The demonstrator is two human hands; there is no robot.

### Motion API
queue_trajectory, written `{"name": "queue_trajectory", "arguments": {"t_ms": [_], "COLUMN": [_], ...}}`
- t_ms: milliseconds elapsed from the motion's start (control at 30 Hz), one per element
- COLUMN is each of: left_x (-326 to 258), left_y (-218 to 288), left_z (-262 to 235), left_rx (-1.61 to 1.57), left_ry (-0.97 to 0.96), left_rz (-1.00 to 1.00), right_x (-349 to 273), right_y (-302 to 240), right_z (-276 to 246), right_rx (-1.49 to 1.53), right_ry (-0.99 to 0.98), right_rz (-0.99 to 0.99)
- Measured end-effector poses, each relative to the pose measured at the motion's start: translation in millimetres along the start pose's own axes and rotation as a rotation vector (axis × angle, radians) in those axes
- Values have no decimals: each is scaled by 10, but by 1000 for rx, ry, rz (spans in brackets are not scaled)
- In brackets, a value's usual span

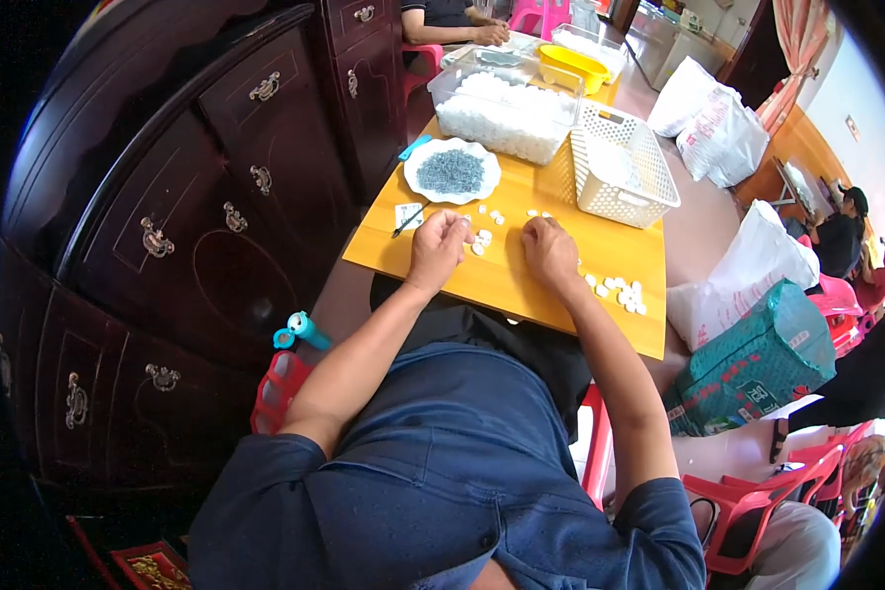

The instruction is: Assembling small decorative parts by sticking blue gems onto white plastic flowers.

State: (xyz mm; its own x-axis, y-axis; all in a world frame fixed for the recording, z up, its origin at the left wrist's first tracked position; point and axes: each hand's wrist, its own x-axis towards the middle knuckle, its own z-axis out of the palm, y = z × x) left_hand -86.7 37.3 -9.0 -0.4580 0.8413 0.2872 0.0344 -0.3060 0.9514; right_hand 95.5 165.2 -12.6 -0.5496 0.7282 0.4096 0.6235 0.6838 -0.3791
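In the head view, a plate (pixel 493 170) is holding grey bits (pixel 450 172) on the table (pixel 600 246). The left hand (pixel 444 246) is curling, thumb against forefinger, just on the plate's near side; whether it is pinching anything, I cannot tell. The right hand (pixel 551 251) is bending its fingers down, right of the plate; its grip is hidden. White pieces (pixel 628 296) are lying near the plate and farther right of it. Beyond the plate, a bin (pixel 506 138) is standing; right of it, a basket (pixel 619 208).
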Motion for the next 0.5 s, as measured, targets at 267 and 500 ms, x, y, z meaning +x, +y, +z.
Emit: {"name": "queue_trajectory", "arguments": {"t_ms": [267, 500], "left_x": [0, 18], "left_y": [-3, 46], "left_z": [-5, -10], "left_rx": [-39, -70], "left_ry": [-18, -7], "left_rz": [-46, -58], "right_x": [279, 386], "right_y": [-112, -266], "right_z": [90, 189], "right_rx": [47, -25], "right_ry": [85, -32], "right_rz": [-29, -7]}}
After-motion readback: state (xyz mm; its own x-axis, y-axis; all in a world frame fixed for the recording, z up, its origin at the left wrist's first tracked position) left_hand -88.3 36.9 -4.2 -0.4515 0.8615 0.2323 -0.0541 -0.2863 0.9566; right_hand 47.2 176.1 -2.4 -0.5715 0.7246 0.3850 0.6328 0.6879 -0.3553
